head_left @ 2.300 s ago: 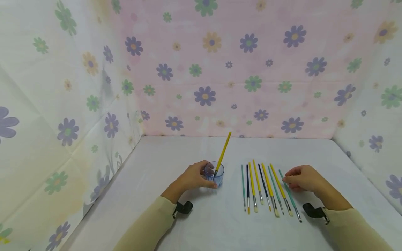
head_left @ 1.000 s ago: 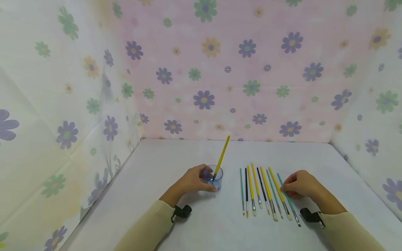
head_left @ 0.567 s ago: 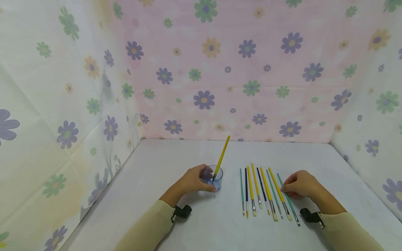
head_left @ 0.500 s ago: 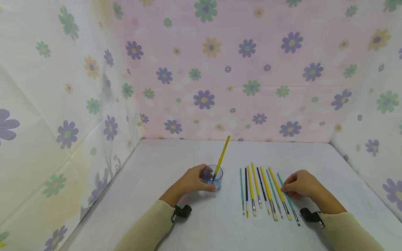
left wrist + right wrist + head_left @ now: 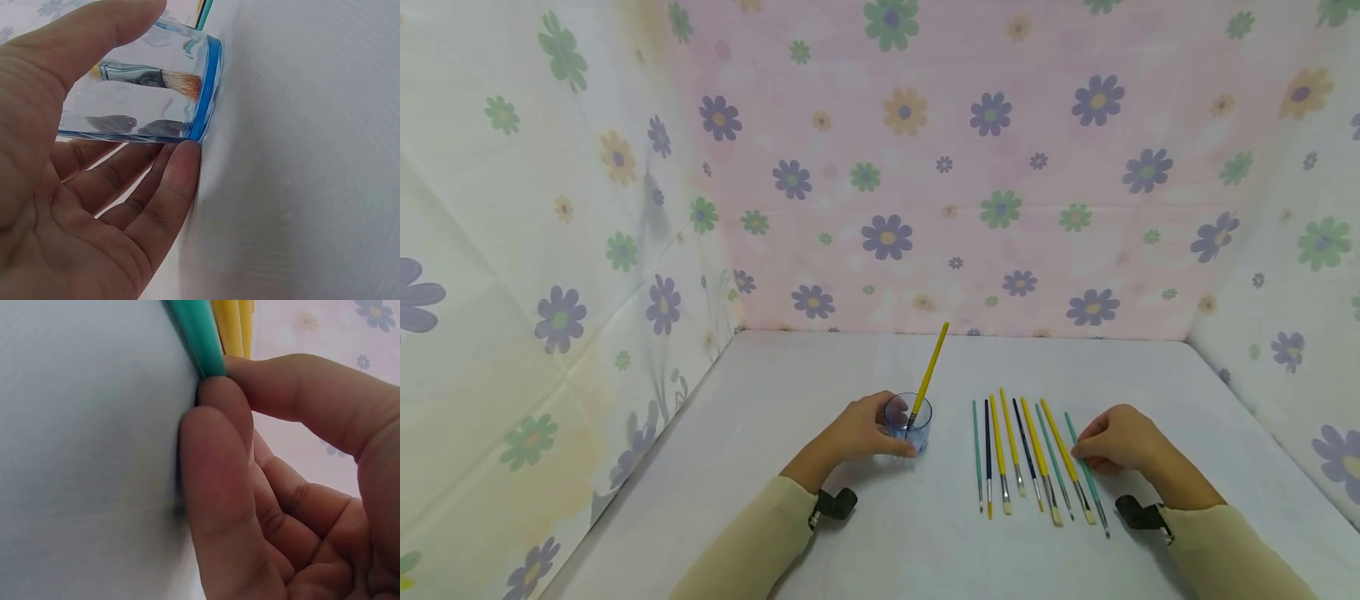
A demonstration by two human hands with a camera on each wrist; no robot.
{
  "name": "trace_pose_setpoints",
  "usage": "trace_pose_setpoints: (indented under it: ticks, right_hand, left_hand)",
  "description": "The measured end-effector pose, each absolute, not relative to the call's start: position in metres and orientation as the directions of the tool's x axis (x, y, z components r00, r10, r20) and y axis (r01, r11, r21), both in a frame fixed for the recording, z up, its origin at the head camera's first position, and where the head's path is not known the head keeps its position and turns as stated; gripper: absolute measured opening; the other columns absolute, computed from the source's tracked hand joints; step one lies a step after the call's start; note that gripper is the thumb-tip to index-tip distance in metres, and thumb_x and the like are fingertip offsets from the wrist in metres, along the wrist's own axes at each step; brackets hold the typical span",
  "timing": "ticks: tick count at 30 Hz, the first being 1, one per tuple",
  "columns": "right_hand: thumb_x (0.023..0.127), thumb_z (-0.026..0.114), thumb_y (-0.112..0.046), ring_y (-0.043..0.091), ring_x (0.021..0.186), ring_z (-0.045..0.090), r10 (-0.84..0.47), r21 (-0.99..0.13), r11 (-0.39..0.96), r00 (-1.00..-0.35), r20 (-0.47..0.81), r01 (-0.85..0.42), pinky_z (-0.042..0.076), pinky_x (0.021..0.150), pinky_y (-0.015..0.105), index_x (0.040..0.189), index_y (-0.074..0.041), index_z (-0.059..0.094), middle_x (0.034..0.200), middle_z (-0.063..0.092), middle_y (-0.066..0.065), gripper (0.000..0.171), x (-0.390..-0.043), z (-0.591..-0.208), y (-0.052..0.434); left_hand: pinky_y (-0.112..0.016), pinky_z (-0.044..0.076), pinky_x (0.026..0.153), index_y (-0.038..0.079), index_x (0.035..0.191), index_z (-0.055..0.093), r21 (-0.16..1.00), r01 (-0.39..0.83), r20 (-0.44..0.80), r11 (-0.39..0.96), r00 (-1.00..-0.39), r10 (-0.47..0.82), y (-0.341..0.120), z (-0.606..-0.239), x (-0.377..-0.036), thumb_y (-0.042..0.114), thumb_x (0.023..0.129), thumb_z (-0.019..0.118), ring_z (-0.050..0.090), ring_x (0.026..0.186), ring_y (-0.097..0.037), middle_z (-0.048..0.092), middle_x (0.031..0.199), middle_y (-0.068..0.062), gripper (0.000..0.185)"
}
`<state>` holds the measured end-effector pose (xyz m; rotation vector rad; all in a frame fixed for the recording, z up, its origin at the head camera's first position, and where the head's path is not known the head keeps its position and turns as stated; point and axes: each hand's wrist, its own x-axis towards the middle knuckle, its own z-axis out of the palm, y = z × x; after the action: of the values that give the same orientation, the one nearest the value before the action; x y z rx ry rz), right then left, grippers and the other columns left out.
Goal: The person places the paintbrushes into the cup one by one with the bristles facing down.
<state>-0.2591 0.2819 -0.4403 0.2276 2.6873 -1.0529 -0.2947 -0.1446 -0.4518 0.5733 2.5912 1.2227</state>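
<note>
My left hand [image 5: 863,429] holds a clear glass [image 5: 917,437] with a blue base, thumb on the near side and fingers around the far side. A yellow-handled paintbrush [image 5: 931,367] leans in the glass, bristles down; its tan bristles [image 5: 182,83] show through the wall in the left wrist view. At the right end of a row of brushes, my right hand [image 5: 1123,442] pinches a teal paintbrush [image 5: 1097,493] between thumb and fingers. That brush lies low at the table, and the fingertips cover part of its handle [image 5: 201,334].
Left of the teal brush, several yellow [image 5: 1002,442], dark blue [image 5: 988,442] and teal paintbrushes [image 5: 977,442] lie side by side, bristles toward me. They rest on a white table [image 5: 820,550]. Flowered cloth walls [image 5: 955,208] stand at the back and both sides.
Over the last half second, the pinched teal brush has turned slightly, its bristle end shifting left toward the row. Both hands and the glass keep their places. Earlier the head view tilted a little.
</note>
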Motion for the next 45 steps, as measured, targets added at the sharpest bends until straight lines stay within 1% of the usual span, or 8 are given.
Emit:
trace_pose_setpoints:
  ticks: [7,14,25,29,35,39,45]
  right_hand:
    - [0.080,0.088,-0.024,0.018,0.072,0.067,0.076,-0.642,0.723,-0.952,-0.295,0.256,0.060,0.064,0.031,0.101,0.003,0.069,0.088,0.070,0.012,0.039,-0.260,-0.439,0.284]
    - [0.080,0.088,-0.023,0.018,0.072,0.068,0.066,-0.658,0.711,-0.955,-0.289,0.248,0.060,0.065,0.032,0.102,0.004,0.068,0.087,0.071,0.011,0.040,-0.261,-0.440,0.285]
    - [0.082,0.085,-0.023,0.018,0.072,0.067,0.055,-0.669,0.702,-0.955,-0.290,0.244,0.059,0.065,0.032,0.102,0.004,0.070,0.087,0.072,0.010,0.037,-0.260,-0.443,0.286]
    - [0.082,0.083,-0.024,0.018,0.072,0.067,0.053,-0.668,0.702,-0.954,-0.297,0.247,0.059,0.065,0.032,0.101,0.002,0.071,0.086,0.072,0.009,0.035,-0.259,-0.444,0.286]
    - [0.083,0.081,-0.024,0.018,0.073,0.067,0.059,-0.668,0.699,-0.951,-0.303,0.256,0.059,0.066,0.032,0.104,0.003,0.070,0.088,0.071,0.010,0.036,-0.258,-0.442,0.286]
    - [0.085,0.079,-0.023,0.019,0.074,0.067,0.063,-0.667,0.698,-0.950,-0.306,0.261,0.060,0.067,0.032,0.108,0.004,0.068,0.090,0.070,0.011,0.037,-0.258,-0.439,0.285]
    - [0.089,0.075,-0.023,0.020,0.076,0.066,0.077,-0.668,0.696,-0.953,-0.294,0.263,0.061,0.069,0.032,0.113,0.006,0.066,0.096,0.069,0.014,0.040,-0.259,-0.434,0.284]
  left_hand:
    - [-0.040,0.055,0.095,0.022,0.128,0.061,0.768,0.260,-0.029,0.585,-0.899,0.437,-0.144,-0.451,-0.296,0.042,0.071,0.096,0.063,0.105,-0.016,0.069,0.115,0.007,0.069]
    - [-0.041,0.055,0.096,0.021,0.128,0.061,0.776,0.245,-0.034,0.581,-0.903,0.427,-0.143,-0.447,-0.294,0.040,0.071,0.096,0.063,0.105,-0.017,0.069,0.116,0.006,0.069]
    - [-0.041,0.056,0.095,0.021,0.128,0.060,0.767,0.258,-0.032,0.587,-0.899,0.438,-0.143,-0.451,-0.296,0.041,0.072,0.095,0.062,0.104,-0.017,0.069,0.116,0.006,0.069]
    - [-0.041,0.056,0.095,0.021,0.133,0.058,0.772,0.260,-0.035,0.581,-0.894,0.447,-0.143,-0.452,-0.296,0.040,0.072,0.096,0.063,0.104,-0.017,0.068,0.116,0.006,0.074]
    - [-0.043,0.056,0.099,0.018,0.144,0.052,0.771,0.266,-0.038,0.579,-0.887,0.459,-0.143,-0.452,-0.296,0.041,0.072,0.096,0.063,0.110,-0.017,0.067,0.121,0.006,0.087]
    - [-0.043,0.055,0.101,0.019,0.144,0.051,0.783,0.269,-0.036,0.561,-0.881,0.472,-0.143,-0.452,-0.296,0.039,0.073,0.095,0.064,0.115,-0.018,0.067,0.124,0.006,0.087]
    - [-0.042,0.055,0.103,0.021,0.142,0.052,0.787,0.263,-0.045,0.559,-0.878,0.476,-0.143,-0.453,-0.297,0.039,0.073,0.095,0.064,0.117,-0.018,0.067,0.126,0.006,0.084]
